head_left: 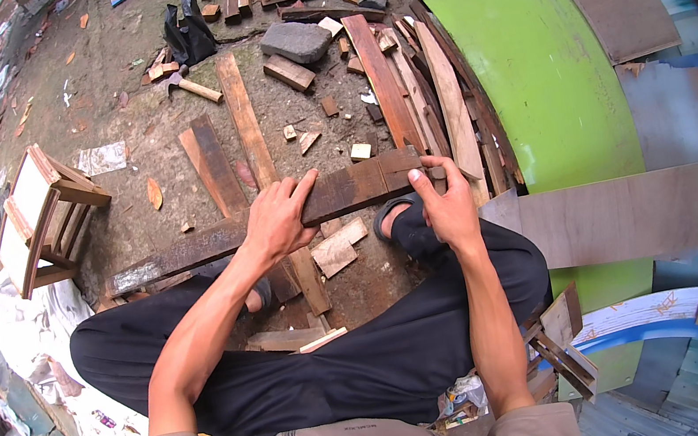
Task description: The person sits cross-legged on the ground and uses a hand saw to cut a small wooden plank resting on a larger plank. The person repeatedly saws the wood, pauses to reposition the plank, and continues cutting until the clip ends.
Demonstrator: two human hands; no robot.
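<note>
A long dark wooden plank point(345, 190) lies slantwise across in front of me, above my knees. My left hand point(279, 214) is closed around it near the middle, fingers over the far edge. At the plank's right end, my right hand point(452, 208) pinches it, the thumb on its face and the forefinger at the far corner. A thin line crosses the plank a short way in from that end; I cannot tell whether it is a mark or a cut. Beneath the plank, a long wooden strip point(242, 112) and a shorter board point(216, 170) lie on the ground.
A hammer point(195, 86) lies beyond, beside a black bag point(187, 31). A grey stone point(297, 41) sits among scattered wood offcuts. At the right are stacked wood strips point(445, 88) and a green panel point(542, 66). A small wooden stool-like frame point(54, 215) stands at the left.
</note>
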